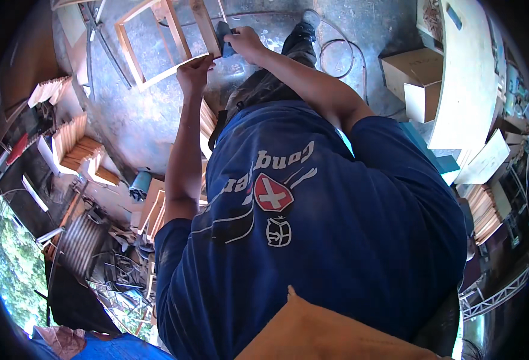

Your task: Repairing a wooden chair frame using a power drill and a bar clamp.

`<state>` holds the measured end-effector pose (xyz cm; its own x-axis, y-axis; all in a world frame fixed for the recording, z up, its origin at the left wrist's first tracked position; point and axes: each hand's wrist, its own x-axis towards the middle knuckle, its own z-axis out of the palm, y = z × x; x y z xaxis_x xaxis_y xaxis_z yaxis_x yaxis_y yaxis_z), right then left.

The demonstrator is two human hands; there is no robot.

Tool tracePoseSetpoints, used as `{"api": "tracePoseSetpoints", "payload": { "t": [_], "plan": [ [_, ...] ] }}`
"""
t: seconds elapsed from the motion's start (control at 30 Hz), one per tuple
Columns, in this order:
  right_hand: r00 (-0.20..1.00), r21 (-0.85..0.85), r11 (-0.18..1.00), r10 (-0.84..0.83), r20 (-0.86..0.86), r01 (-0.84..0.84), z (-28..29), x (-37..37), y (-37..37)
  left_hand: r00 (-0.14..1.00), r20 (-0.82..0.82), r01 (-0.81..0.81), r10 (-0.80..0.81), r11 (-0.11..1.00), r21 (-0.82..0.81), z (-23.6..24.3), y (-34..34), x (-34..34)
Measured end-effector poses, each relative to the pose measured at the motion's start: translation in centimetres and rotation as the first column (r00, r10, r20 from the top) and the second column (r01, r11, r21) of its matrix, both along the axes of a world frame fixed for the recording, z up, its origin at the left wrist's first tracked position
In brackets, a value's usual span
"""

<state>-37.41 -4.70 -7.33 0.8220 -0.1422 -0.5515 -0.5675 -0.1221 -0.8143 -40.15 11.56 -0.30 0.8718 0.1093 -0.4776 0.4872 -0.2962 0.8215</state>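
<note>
A pale wooden frame (165, 73) with slats stands at the upper middle. My left hand (193, 75) is closed at its near right corner, fingers pinched on the light front strip. Just to the right, my right hand (246, 43) grips a dark grey object (225, 37), perhaps a tool, beside the frame's darker upright board (207, 30). What exactly that object is, I cannot make out. My dark-shod foot (300, 39) is on the floor behind my right forearm.
A hose (351, 51) loops on the concrete floor (114, 138). Cardboard boxes (411, 69) and a large pale panel (456, 90) stand at the right. Bundles of wooden pieces (78, 144), a teal cylinder (141, 183) and corrugated sheet (81, 243) lie at the left.
</note>
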Motion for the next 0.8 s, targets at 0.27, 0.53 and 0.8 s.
{"api": "tracePoseSetpoints", "payload": {
  "t": [0.27,0.53,0.8],
  "plan": [
    [0.982,-0.059,0.993,0.111,0.151,-0.103,2.6,-2.2,-1.8,0.997,0.079,0.008,-0.005,1.000,-0.030,-0.2,-0.2,-0.1],
    [0.995,0.212,0.972,0.093,0.033,-0.098,-1.7,-2.0,-2.2,0.953,0.155,0.216,-0.261,0.942,0.256,-4.5,3.4,1.3],
    [0.971,0.711,0.689,0.046,-0.235,0.140,6.3,-3.2,-11.6,0.974,0.228,0.023,0.003,0.994,-0.109,-3.8,-1.8,2.6]
  ]
}}
